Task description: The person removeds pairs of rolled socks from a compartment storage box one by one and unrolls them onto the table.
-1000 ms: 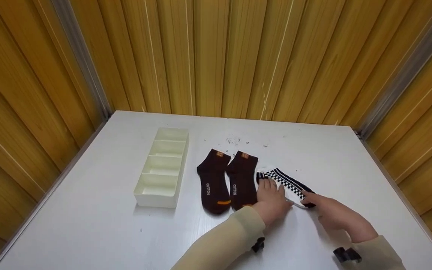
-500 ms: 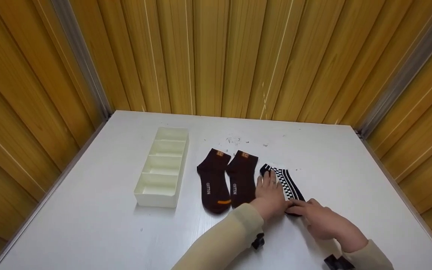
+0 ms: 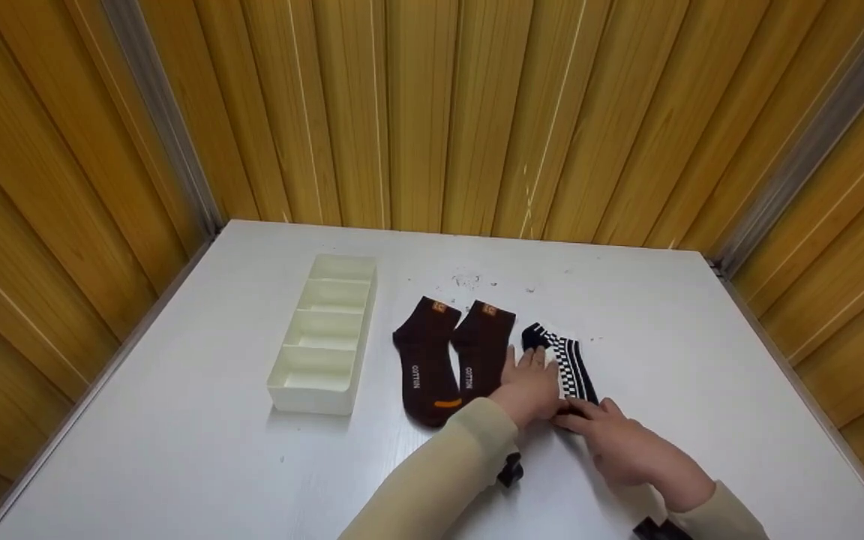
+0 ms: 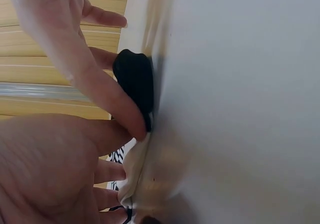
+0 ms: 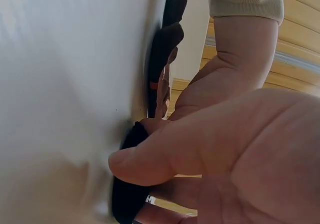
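A black-and-white checkered sock lies on the white table at the right, angled toward me. My left hand rests on its left side, fingers extended over the fabric. At the near end, my right hand pinches the sock's black end between thumb and fingers; the left wrist view also shows this black end between fingers. Both hands cover part of the sock. Just left of it, two dark brown socks lie flat side by side, one brown sock fully left and another brown sock partly under my left forearm.
A pale divided box with several compartments stands on the left of the white table. Small dark marks dot the tabletop behind the socks. Wood-patterned walls enclose the table's back and sides.
The checkered sock has turned to point more toward me, its near end shifting left. My right hand has moved left and nearer with it. My left hand has slid slightly left.
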Demonstrator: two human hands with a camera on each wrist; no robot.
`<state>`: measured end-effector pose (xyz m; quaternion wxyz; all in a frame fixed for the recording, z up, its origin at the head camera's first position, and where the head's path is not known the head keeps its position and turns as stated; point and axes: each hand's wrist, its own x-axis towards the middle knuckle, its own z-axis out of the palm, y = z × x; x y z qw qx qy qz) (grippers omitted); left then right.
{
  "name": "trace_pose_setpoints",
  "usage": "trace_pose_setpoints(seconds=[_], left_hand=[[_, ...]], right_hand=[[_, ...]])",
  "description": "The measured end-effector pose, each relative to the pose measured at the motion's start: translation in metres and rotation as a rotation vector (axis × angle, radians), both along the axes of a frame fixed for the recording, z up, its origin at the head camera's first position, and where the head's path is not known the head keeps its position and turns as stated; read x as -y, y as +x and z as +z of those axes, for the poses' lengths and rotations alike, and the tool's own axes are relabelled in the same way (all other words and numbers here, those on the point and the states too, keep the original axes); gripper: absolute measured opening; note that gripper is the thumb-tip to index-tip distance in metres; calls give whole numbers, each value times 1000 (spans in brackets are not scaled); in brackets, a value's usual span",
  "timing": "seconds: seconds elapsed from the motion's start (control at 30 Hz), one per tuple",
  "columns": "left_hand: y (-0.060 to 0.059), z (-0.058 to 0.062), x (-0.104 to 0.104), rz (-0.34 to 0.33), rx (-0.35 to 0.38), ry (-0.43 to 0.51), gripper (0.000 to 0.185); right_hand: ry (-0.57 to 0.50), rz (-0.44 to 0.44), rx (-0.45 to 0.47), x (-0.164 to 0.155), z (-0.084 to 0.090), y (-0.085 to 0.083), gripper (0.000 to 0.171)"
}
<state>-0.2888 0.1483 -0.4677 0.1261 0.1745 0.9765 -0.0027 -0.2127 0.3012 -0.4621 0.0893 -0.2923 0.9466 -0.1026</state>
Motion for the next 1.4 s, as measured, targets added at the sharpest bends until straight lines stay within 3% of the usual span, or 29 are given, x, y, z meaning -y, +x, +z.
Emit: trace_pose_setpoints(seconds=[0.4,0.5,0.6,0.67,0.77,0.87,0.97,1.07,1.17,1.4], left_hand=[[-3,1,6,-11,12,78,71],[-4,-1,6,-15,19,81,69],[-5,-4,6,-12,22,104,67],[-5,-7,5,-15,9,109,68],[-3,-9,3,-35,-69,98,63],[4,-9,-1,-86,-179,120,45],[16,-6,-5,-170,-237,192,22],[28,-2,-8,-235,-227,234,25],[35,0,-9,-245,-220,208,22],[31,-4,-8,-202,-226,178,18]], right_hand=[[-13,35,87,1,6,-7,67],[-90,72,154,-7,12,-19,60],[-237,65,240,-22,18,-43,45],[-350,-31,296,-33,20,-62,37],[-510,-257,357,-46,19,-91,38],[-647,-485,432,-53,12,-117,46],[-738,-630,499,-56,4,-137,53],[-803,-706,532,-54,-1,-150,57],[-827,-735,537,-49,-5,-159,59],[-689,-727,437,-43,-14,-169,51]])
